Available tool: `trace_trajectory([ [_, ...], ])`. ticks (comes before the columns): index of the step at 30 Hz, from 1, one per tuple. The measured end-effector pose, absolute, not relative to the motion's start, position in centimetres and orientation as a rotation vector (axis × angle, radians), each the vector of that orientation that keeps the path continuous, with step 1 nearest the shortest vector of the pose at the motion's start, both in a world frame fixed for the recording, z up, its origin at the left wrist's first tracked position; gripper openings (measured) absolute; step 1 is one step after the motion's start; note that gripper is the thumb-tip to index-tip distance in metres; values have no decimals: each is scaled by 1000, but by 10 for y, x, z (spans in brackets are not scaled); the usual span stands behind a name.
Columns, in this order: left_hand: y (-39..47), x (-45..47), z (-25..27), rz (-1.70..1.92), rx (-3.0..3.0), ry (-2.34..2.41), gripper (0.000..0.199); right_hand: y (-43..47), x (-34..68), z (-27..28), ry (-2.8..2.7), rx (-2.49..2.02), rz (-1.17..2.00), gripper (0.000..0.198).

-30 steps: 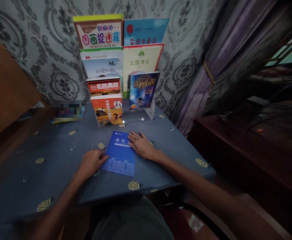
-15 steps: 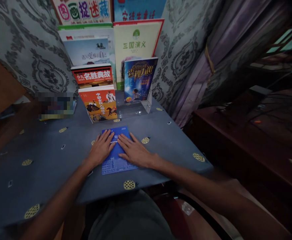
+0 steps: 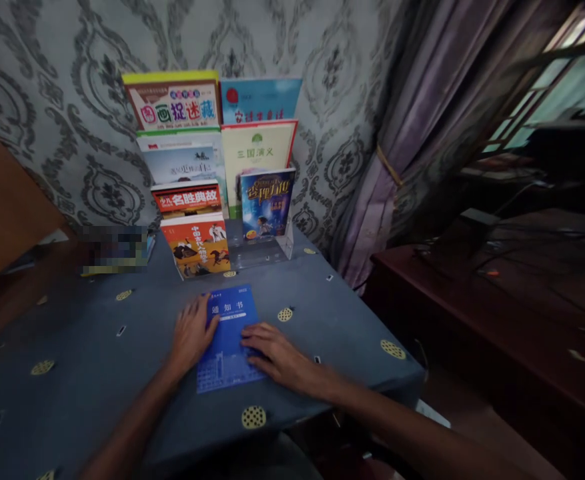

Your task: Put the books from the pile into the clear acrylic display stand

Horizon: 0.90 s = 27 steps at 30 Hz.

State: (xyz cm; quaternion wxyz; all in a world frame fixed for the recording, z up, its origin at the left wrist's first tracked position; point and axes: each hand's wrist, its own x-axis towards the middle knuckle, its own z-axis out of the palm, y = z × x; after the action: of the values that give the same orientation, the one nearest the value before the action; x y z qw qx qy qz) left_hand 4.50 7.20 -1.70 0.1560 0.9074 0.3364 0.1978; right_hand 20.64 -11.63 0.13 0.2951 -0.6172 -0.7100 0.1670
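A blue booklet [image 3: 229, 363] with white Chinese lettering and "2022" on its cover lies flat on the cloth-covered table. My left hand [image 3: 192, 333] rests along its left edge, the thumb on the cover and the fingers stretched out. On the right edge lies my right hand [image 3: 277, 353], its fingers extended across the cover and slightly bent. Neither hand lifts the booklet. Just behind it, a clear display rack [image 3: 257, 255] holds several upright books, among them an orange book [image 3: 197, 247] and a dark blue book [image 3: 268, 203].
The blue tablecloth [image 3: 97, 373] has a pineapple print. A blurred-out stack of books [image 3: 117, 250] lies at the back left, near a brown wooden panel [image 3: 7, 207]. A purple curtain [image 3: 402, 147] hangs at the right, above a dark red cabinet [image 3: 472, 320] with cables on it.
My hands have moved apart, from the middle of the cover to its two side edges, uncovering the title. The view has tilted up, showing more of the rack and wall.
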Motion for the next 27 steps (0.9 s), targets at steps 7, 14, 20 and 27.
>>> trace_trajectory([
  [7, 106, 58, -1, 683, 1613, 1057, 55, -106, 215, -11, -1936, -1614, 404, 38],
  [14, 105, 51, 30, 544, 1352, 1128, 61, -108, 218, -16, -1888, -1597, 381, 39],
  [20, 107, 46, 36, 389, 1351, 1096, 56, -109, 219, -18, -1872, -1598, 374, 40],
  [27, 102, 41, 29, 59, 1502, 847, 56, -106, 220, -22, -1836, -1602, 422, 40],
])
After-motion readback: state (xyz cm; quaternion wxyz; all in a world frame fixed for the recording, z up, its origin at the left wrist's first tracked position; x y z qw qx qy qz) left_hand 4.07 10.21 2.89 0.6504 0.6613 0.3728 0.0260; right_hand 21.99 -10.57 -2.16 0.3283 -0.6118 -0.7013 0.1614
